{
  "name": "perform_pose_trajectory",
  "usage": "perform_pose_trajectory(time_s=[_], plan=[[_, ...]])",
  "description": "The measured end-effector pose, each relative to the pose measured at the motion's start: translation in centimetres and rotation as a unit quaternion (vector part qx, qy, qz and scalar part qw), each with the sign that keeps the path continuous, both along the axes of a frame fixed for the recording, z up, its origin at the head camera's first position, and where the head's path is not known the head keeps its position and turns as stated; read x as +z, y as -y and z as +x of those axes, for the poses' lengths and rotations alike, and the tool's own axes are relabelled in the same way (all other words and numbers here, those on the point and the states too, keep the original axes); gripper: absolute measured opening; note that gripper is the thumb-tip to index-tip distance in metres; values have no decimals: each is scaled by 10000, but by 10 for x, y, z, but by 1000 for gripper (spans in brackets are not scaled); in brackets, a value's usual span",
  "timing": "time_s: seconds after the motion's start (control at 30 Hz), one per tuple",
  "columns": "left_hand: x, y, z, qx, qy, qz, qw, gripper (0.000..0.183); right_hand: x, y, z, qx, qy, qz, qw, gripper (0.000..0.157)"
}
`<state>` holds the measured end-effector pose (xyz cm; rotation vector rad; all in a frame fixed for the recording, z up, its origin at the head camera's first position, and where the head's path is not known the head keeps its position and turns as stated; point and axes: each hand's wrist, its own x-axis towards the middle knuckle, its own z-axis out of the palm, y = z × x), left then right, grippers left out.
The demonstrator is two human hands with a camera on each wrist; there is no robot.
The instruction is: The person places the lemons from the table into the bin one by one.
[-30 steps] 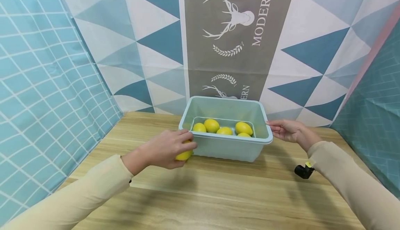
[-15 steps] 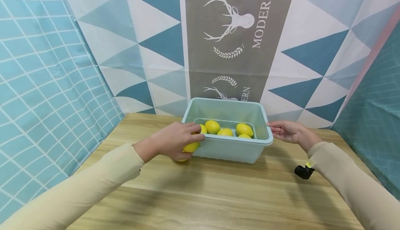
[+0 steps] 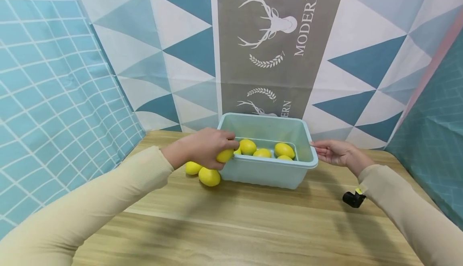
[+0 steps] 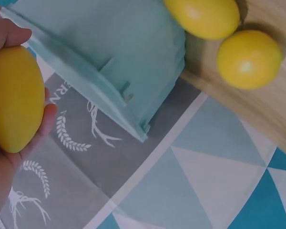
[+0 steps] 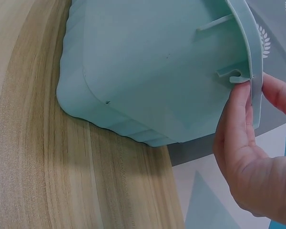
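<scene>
My left hand (image 3: 207,147) grips a yellow lemon (image 4: 15,100) at the near left corner of a pale blue-green plastic bin (image 3: 260,171), level with its rim. Several lemons (image 3: 283,150) lie on the bin's floor. Two more lemons (image 3: 209,176) rest on the table just below my left hand, beside the bin's left end; the left wrist view shows them close together. At the bin's right end my right hand (image 3: 334,152) pinches the rim (image 5: 256,62), thumb on one side and fingers under the lip on the other.
The bin stands on a wood-grain table (image 3: 253,226), close to a patterned cloth backdrop (image 3: 188,57). A small black elbow-shaped piece (image 3: 353,199) lies under the right forearm. Blue tiled-pattern cloth (image 3: 47,89) hangs along the left side.
My left hand has risen and moved slightly right with the lemon, from beside the bin to its rim. The two table lemons have come into view. My right hand stays on the rim.
</scene>
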<state>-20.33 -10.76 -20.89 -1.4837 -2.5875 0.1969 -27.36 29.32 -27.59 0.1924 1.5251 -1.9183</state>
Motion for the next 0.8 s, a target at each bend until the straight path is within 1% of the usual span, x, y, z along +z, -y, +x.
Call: perform_pose_trajectory(time_s=[0.13,0.23,0.33,0.43,0.57,0.8], plan=[[15,-6,-6,180,59,-34,9998,35,1,0,0,23,45,55,10000,22],[27,-10,-11,344,-7,29,9994,36,1,0,-1,61,29,114,9999,22],[36,-15,-17,436,-118,49,9990,34,2,0,-2,73,19,160,9998,20],[42,-21,-22,441,-211,-62,9988,34,4,0,-2,51,35,212,9998,19],[47,-28,-28,468,-218,-174,9985,34,5,0,-2,50,66,217,9997,18],[58,-38,-38,659,-167,-14,9977,37,4,0,-1,70,46,252,9996,21]])
